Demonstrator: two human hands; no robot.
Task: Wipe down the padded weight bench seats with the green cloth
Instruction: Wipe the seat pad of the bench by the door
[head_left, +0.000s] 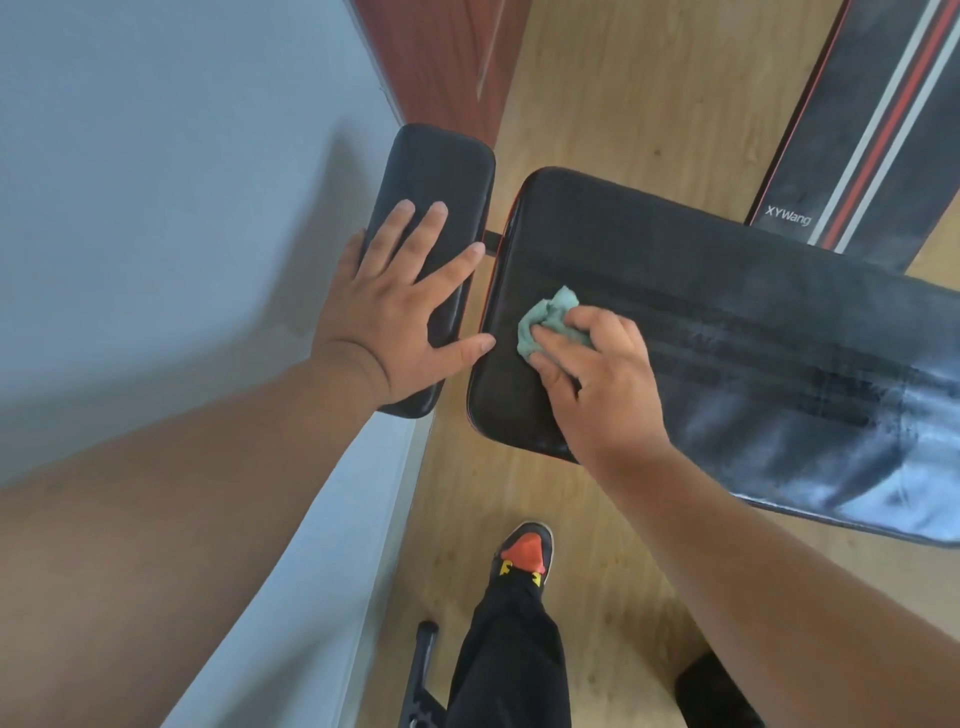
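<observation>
The right hand (597, 379) holds a crumpled green cloth (550, 319) under curled fingers, pressing it onto the near end of the long black padded bench seat (753, 364), whose glossy surface extends away to that hand's right. The left hand (400, 301) lies flat with fingers spread wide on the small black rounded pad (436, 171) just left of the cloth, its thumb reaching the gap between the two pads. Below the hands, a black-trousered leg and an orange-toed shoe (524, 551) stand on the light wooden floor (623, 104).

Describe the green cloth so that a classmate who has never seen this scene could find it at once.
Start at the large black bench pad crossing the wooden floor. Near its left end, the right hand grips a crumpled green cloth. It is the only green thing on the pads.
</observation>
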